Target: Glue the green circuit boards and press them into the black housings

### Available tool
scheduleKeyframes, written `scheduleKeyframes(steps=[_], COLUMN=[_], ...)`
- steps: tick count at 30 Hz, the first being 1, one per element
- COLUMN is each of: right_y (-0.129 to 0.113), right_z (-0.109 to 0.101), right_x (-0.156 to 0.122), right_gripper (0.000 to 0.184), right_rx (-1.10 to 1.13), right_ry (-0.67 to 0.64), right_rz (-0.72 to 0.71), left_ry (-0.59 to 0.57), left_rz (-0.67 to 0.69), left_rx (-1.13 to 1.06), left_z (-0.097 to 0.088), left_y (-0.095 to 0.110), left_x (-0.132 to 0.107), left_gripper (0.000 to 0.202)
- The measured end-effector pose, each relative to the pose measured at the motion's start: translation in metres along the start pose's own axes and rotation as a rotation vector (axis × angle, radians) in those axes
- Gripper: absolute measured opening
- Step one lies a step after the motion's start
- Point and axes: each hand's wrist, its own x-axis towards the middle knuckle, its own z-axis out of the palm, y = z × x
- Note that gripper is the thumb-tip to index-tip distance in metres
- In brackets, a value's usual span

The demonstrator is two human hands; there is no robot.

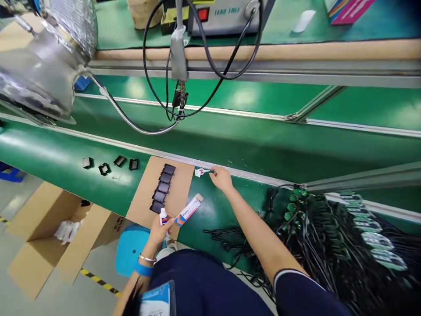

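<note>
Badge (157, 302) bodyward of left hand (161, 229), fingers closed on white bottle (163, 217), long axis forward; right hand (221, 178) pinches white slip (200, 172) pointing left.

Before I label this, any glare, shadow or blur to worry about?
Head view: glare patches on the far green panel, highlights on the foil duct; head view: broad shadow on the nearer green panel; head view: black cables lose detail; head view: narrow box, small print unreadable.

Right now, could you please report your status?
Left hand holding white bottle. Right hand at white piece. Five black housings on cardboard. Printed box across its edge.
</note>
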Motion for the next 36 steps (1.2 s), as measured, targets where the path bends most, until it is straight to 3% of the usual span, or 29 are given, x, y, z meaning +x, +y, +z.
scheduleKeyframes(steps=[3,8,11,17,21,25,29,32,36], right_y=[0.026,0.045,0.050,0.060,0.065,0.063,0.057,0.050,0.043], right_z=[0.029,0.047,0.059,0.091,0.104,0.092,0.066,0.054,0.055], right_x=[0.021,0.034,0.007,-0.086,-0.109,-0.082,-0.018,0.025,0.044], right_gripper=[0.034,0.037,0.032,0.029,0.029,0.028,0.033,0.058,0.044], right_rx=[-0.088,-0.129,-0.098,-0.014,0.007,-0.001,-0.066,-0.120,-0.149], right_ry=[-0.037,-0.078,-0.087,-0.218,-0.253,-0.227,-0.124,-0.182,-0.303], right_rz=[0.039,0.026,-0.011,-0.095,-0.079,-0.072,-0.057,-0.088,-0.114], left_ry=[0.001,0.018,0.007,0.037,0.088,0.097,0.075,0.080,0.163], left_rz=[0.003,-0.011,-0.015,0.051,0.073,0.096,0.225,0.336,0.415], left_rx=[0.008,0.082,0.178,0.486,0.673,0.767,0.703,0.565,0.361], left_z=[0.000,0.007,0.013,0.032,0.050,0.058,0.052,0.045,0.037], left_y=[-0.013,-0.031,-0.040,-0.051,-0.055,-0.058,-0.056,-0.053,-0.051], left_x=[0.005,0.012,0.015,0.031,0.042,0.044,0.037,0.026,0.004], left_gripper=[0.048,0.047,0.044,0.025,0.038,0.030,0.029,0.026,0.020])
